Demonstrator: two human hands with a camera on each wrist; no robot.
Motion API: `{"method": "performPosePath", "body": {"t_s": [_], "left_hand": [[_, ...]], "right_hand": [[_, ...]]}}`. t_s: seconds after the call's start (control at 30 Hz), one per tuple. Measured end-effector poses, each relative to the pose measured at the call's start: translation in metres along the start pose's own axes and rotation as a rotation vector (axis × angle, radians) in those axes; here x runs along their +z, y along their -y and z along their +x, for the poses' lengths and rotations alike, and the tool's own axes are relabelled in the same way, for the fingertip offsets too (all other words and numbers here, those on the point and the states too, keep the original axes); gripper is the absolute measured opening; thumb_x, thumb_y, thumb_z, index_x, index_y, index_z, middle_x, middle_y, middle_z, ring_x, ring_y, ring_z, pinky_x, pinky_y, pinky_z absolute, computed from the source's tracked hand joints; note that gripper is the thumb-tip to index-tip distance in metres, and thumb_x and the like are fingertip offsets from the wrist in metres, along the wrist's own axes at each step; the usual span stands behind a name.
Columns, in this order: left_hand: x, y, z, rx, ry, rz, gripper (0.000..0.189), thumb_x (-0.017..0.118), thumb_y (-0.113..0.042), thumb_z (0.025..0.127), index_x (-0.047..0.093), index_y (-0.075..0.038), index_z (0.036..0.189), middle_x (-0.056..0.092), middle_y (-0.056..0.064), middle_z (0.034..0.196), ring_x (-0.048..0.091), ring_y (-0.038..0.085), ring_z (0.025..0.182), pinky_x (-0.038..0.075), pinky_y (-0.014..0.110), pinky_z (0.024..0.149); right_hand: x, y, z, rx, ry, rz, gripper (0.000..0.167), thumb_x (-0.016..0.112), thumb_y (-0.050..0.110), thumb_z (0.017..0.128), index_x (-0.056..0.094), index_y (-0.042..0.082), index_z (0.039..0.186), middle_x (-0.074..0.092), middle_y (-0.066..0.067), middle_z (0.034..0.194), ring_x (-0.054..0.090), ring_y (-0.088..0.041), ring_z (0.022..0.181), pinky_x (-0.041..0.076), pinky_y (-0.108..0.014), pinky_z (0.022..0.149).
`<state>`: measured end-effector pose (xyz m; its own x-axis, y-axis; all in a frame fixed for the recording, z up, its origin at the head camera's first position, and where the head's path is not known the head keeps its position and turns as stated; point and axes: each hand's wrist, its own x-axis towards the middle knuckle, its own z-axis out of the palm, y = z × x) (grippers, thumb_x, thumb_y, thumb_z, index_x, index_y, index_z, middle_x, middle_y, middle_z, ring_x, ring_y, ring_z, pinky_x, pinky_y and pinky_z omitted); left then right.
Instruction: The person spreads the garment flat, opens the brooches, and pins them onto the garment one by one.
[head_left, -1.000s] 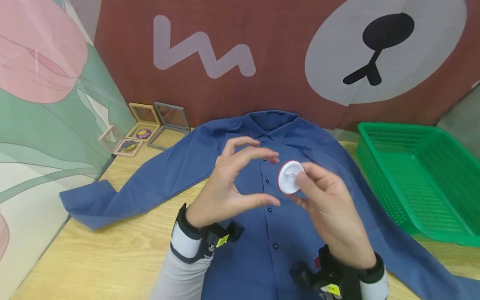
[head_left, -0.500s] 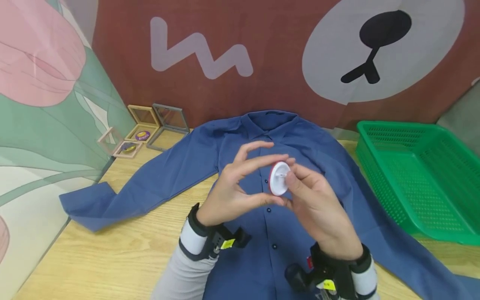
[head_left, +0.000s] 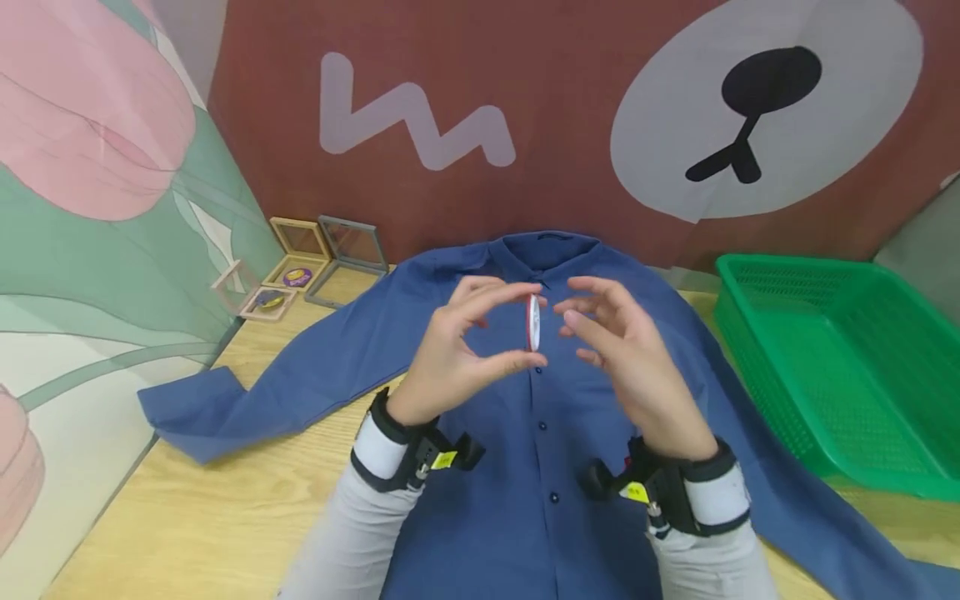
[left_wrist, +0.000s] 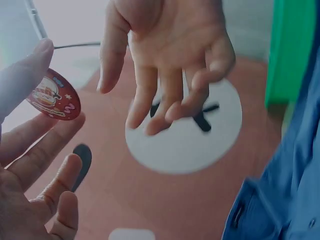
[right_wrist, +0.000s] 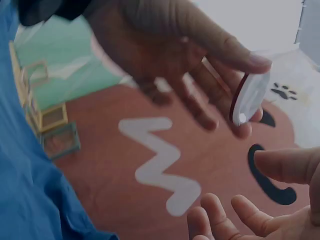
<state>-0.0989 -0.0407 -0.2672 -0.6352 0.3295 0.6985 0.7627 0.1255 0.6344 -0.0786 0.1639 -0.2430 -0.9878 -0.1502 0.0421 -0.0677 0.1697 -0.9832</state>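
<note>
Wood-grain tabletop (head_left: 217,508) | left hand (head_left: 453,354) pinches badge (head_left: 534,323) by opposite edges | right hand (head_left: 637,358) loosely bent, narrow gap between

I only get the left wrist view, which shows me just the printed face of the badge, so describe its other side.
Observer: From the right wrist view, the badge held in the left hand has a white back.
Operator: Now identify that green strip at the upper right of my picture.
Observer: The head view shows it belongs to a perforated basket.
Operator: Name something at the other end of the table.
Observer: A tan frame stands open there, with a round purple-and-yellow piece in its base.
</note>
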Motion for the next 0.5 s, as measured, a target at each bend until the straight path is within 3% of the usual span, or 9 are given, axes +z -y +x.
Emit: {"method": "performPosePath", "body": {"t_s": [0.23, 0.5], "left_hand": [[-0.007, 0.023, 0.02, -0.024, 0.016, 0.099, 0.06, 0.087, -0.015, 0.075, 0.065, -0.008, 0.131, 0.067, 0.008, 0.116, 0.05, 0.017, 0.105, 0.042, 0.031, 0.074], [-0.015, 0.057, 0.037, -0.119, 0.097, 0.186, 0.058, 0.084, -0.024, 0.081, 0.063, -0.014, 0.134, 0.068, 0.004, 0.12, 0.051, 0.016, 0.102, 0.039, 0.03, 0.069]], "right_hand": [[-0.006, -0.01, 0.041, 0.071, -0.024, -0.043, 0.057, 0.06, 0.032, 0.099, 0.037, 0.015, 0.148, 0.054, -0.015, 0.133, 0.053, -0.03, 0.118, 0.036, -0.054, 0.106], [-0.002, -0.023, 0.083, 0.121, -0.051, -0.1, 0.056, 0.06, 0.027, 0.099, 0.039, 0.011, 0.149, 0.054, -0.018, 0.136, 0.053, -0.038, 0.123, 0.036, -0.058, 0.111]]}}
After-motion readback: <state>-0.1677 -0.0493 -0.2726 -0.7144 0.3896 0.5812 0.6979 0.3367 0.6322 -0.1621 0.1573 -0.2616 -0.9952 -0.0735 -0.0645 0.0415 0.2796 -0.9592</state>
